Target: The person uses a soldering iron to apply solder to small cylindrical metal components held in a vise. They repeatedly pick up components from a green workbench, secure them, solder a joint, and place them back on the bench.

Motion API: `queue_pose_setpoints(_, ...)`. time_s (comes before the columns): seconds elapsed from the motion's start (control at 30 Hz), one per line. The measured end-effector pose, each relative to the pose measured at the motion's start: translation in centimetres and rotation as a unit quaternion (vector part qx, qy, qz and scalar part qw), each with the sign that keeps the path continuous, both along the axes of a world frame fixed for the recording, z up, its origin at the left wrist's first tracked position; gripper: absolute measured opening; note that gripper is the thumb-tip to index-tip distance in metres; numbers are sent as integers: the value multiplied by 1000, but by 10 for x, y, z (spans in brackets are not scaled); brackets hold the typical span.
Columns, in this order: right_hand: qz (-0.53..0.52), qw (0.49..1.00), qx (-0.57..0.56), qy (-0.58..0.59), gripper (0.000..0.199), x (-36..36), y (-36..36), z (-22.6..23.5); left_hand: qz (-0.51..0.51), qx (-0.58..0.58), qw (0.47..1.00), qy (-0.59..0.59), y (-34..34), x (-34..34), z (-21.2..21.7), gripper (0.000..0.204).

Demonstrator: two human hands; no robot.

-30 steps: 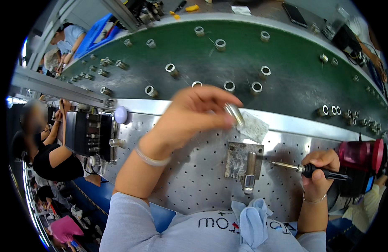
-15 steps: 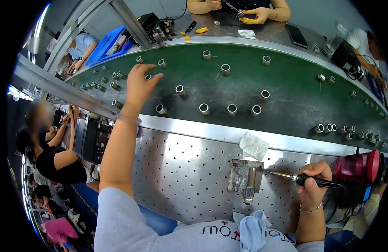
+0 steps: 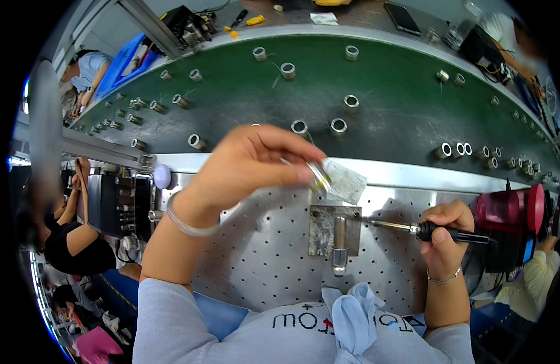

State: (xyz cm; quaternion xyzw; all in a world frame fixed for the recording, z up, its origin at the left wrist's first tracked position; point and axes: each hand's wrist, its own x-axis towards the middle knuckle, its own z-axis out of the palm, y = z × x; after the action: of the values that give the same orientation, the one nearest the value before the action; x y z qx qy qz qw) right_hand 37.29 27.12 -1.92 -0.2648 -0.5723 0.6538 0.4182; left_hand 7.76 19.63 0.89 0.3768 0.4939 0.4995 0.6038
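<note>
Metal ring (image 3: 319,176), small and silvery with a brassy edge, pinched between thumb and fingertips of the left hand (image 3: 246,165); grip narrow, closed on the ring. Ring sits above the perforated steel worktop (image 3: 255,255), just over the near edge of a whitish pad (image 3: 346,181) lying at the worktop's far rim; whether ring and pad touch, cannot tell. Left wrist carries a thin bangle (image 3: 184,223). Just below the ring: a worn square metal fixture (image 3: 326,229) with a short steel cylinder (image 3: 339,246) standing in a slot at its middle. Right hand (image 3: 445,233) wrapped around the black handle of a soldering iron (image 3: 434,232), fist closed on it; the iron lies roughly level, tip pointing left and reaching the fixture's right edge. Slim bracelet on the right wrist. Right of that hand, a red holder (image 3: 510,209). Beyond the worktop, a green conveyor belt (image 3: 389,91) curves across the view, dotted with many similar metal rings (image 3: 338,126), some upright, some on their sides, spread well apart. Left of the worktop, a dark control box (image 3: 119,206) with a pale round knob (image 3: 163,176) near it. Pale blue cloth (image 3: 352,312) bunched at the person's chest. Other people sit at far left, and another at the far right edge.
</note>
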Motion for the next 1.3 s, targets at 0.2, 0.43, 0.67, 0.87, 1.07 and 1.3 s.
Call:
queue_pose_setpoints(0.2,29,999,-15,33,23,7,2,1,-101,-54,982,-150,-7,36,-23,35)
queue_pose_setpoints(0.43,80,995,-35,56,23,6,-4,0,-73,-44,976,-198,-19,49,-27,48)
queue_pose_setpoints(0.67,81,996,-32,15,28,3,-12,2,-13,17,986,-168,-24,57,-34,25)
queue_pose_setpoints(0.87,78,997,-31,2,29,1,-14,4,-10,33,988,-152,-25,56,-33,19)
queue_pose_setpoints(1.07,76,997,-21,-3,28,3,-14,3,-26,80,989,-122,-23,54,-36,15)
queue_pose_setpoints(1.3,89,996,9,3,28,6,-11,0,-40,95,990,-101,-22,51,-36,16)
